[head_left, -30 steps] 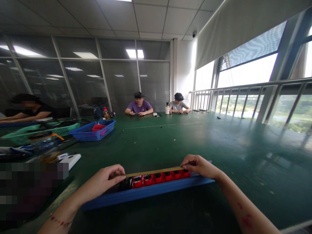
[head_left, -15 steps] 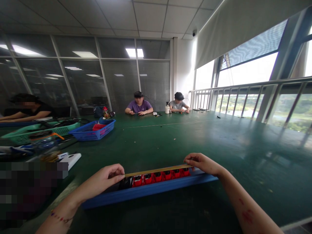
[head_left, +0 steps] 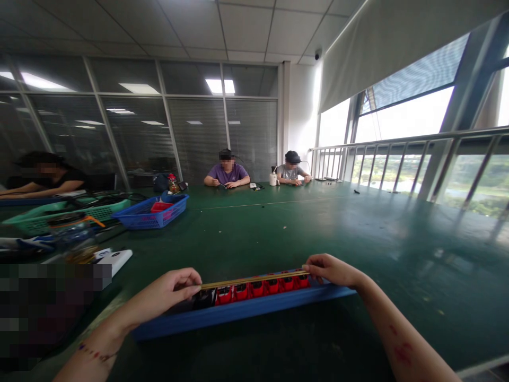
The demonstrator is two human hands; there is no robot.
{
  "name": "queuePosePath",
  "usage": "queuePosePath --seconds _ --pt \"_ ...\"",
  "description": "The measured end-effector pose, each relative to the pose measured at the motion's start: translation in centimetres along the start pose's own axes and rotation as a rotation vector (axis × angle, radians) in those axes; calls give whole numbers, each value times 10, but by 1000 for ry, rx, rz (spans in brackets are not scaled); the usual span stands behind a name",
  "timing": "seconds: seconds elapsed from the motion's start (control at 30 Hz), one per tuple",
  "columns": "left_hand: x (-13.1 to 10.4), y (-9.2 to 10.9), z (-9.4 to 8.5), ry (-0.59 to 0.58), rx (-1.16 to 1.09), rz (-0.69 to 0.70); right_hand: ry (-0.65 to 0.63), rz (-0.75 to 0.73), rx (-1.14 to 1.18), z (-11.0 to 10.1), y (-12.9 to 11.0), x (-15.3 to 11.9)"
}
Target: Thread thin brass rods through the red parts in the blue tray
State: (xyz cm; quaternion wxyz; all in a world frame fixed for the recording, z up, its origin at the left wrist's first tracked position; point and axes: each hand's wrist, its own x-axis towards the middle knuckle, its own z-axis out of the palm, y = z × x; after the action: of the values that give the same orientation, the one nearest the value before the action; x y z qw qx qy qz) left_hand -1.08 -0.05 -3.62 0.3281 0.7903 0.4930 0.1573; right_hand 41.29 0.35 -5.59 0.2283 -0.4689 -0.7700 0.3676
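A long blue tray (head_left: 246,310) lies on the green table, a row of several red pieces with black parts (head_left: 256,288) inside it. Thin yellowish sticks (head_left: 254,279) stretch above the row, along the tray's far side. My left hand (head_left: 183,284) pinches their left end between thumb and fingers. At the right end, my right hand (head_left: 321,267) has its fingers closed on the sticks. Something black (head_left: 204,298) sits in the tray near my left hand.
To the left stand a blue basket (head_left: 149,217) with a red container in it, a green basket (head_left: 27,218), a jar and a white device (head_left: 120,261). Two people sit across the green table (head_left: 246,233), another at the far left.
The sticks have dropped slightly, closer to the red pieces, and my left hand has shifted a little left. My right hand has also moved slightly.
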Motion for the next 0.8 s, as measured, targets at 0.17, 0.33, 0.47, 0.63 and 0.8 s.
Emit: queuePosePath --seconds 0.17,0.33,0.47,0.63,0.8 --pt "1 0 1 55 35 4 8 15 -42 1 2 0" --pt "2 4 1 82 76 -17 64 -38 -41 1 -1 1" --pt "2 6 1 98 89 -30 134 -102 -35 1 -5 1" --pt "1 10 0 111 91 2 287 -139 -9 2 -4 5" --pt "2 10 -4 181 131 11 393 -167 31 6 0 12"
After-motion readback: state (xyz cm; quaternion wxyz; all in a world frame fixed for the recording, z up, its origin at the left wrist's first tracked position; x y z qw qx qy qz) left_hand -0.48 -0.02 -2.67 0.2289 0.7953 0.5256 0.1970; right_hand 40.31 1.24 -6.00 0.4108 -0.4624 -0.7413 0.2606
